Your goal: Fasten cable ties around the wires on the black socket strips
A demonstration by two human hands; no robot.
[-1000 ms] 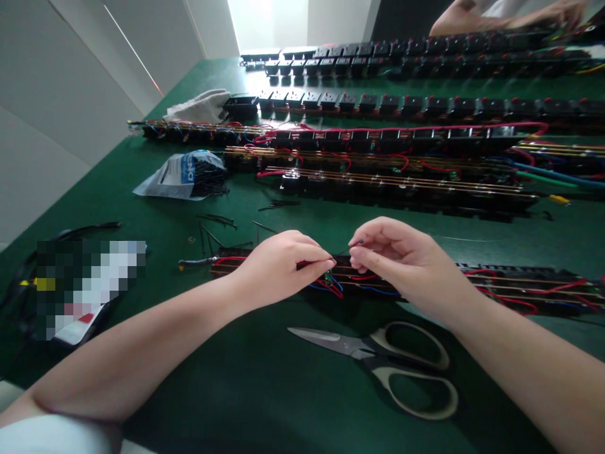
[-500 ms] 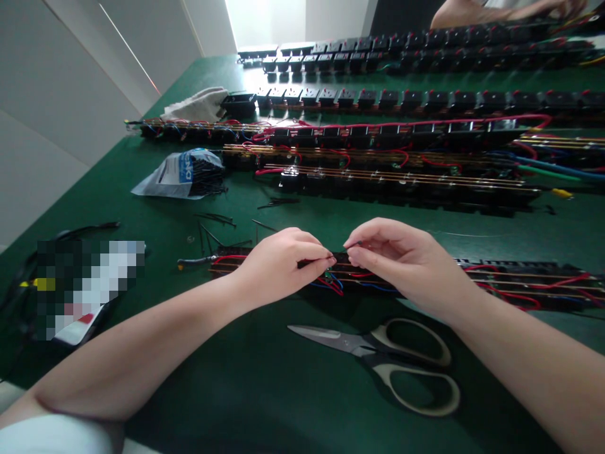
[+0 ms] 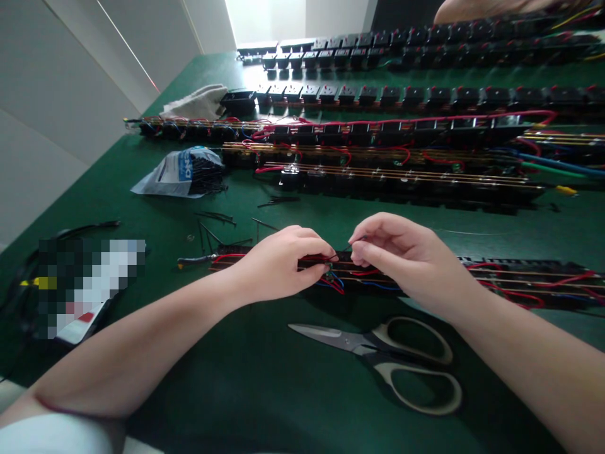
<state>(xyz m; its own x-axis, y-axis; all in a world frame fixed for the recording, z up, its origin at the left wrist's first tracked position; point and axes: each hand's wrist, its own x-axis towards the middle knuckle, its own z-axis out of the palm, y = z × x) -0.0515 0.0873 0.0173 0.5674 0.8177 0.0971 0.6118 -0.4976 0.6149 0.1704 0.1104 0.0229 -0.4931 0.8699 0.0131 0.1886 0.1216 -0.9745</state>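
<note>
At the near middle of the bench (image 3: 265,391), over the wired socket strip (image 3: 510,277), our left hand (image 3: 278,265) and right hand (image 3: 401,258) meet fingertip to fingertip. Each grip is pressed together on a thin black tie (image 3: 341,250) that runs between them, above the bundle of red and blue wires (image 3: 333,282) on the strip. Since a moment ago the gap between our hands has narrowed and the right hand has risen slightly, so we judge the tie is being drawn snug round the wires rather than only being threaded. Whether it is fully cinched we cannot tell; our fingers hide the spot.

Just near of the strip lie the scissors (image 3: 387,359), untouched, blades pointing left. To the far left are loose ties (image 3: 215,221) and a plastic bag (image 3: 182,173) of more. Farther off, rows of other strips (image 3: 406,180) cross the bench, and a co-worker's arm (image 3: 472,9) shows at the far right edge.
</note>
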